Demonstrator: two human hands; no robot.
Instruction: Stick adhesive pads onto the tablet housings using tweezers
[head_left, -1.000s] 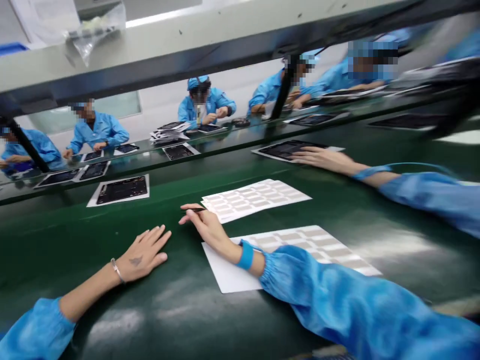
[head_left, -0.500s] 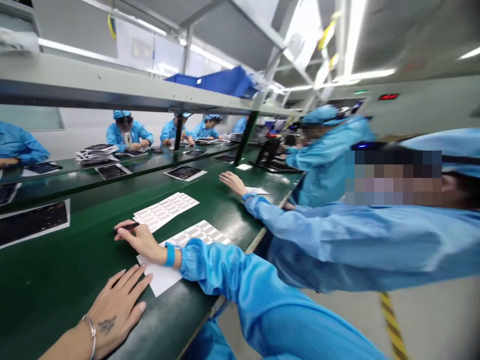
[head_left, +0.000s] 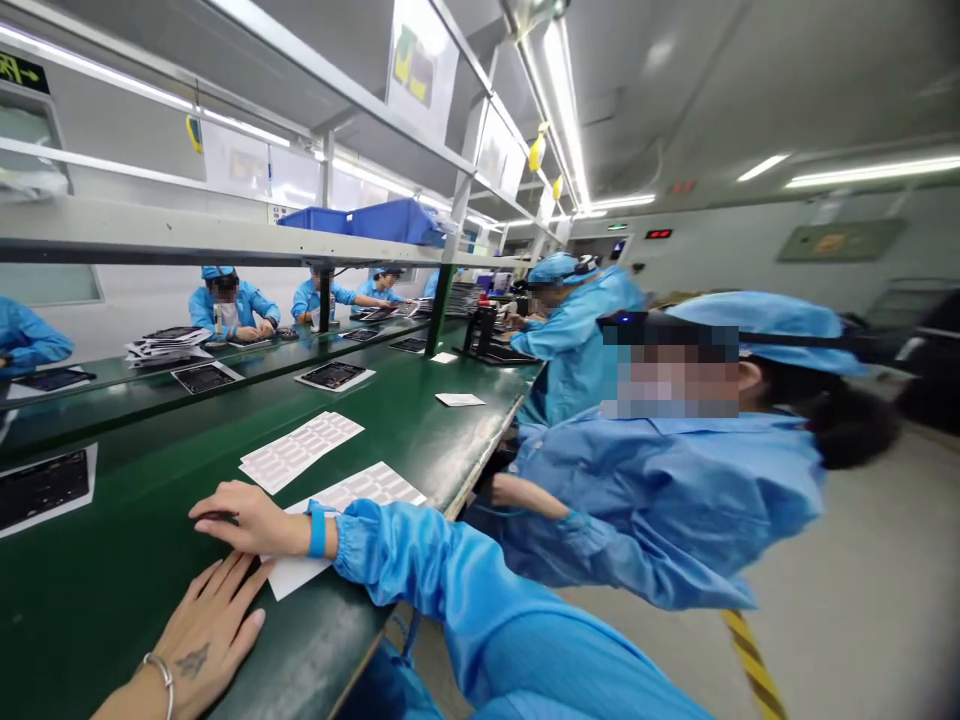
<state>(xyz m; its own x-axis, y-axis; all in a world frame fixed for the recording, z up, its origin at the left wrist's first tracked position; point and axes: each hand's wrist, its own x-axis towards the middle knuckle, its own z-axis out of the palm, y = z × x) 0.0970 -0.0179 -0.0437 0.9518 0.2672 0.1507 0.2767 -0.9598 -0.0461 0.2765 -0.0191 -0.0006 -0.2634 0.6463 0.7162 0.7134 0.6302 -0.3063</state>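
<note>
Slim black tool (head_left: 214, 516) pinched firmly in right grip (head_left: 247, 520), label sheet (head_left: 360, 488) at two o'clock; open left grip (head_left: 202, 635) lies flat on green table (head_left: 420, 400), fingers spread, bracing for steady work.

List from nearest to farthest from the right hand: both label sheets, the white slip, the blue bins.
Right hand:
1. Nearer label sheet: under it
2. Farther label sheet: beyond, on belt
3. White slip: down the belt
4. Blue bins: overhead shelf

long ceiling lights (head_left: 562, 105) (very bright)
</note>
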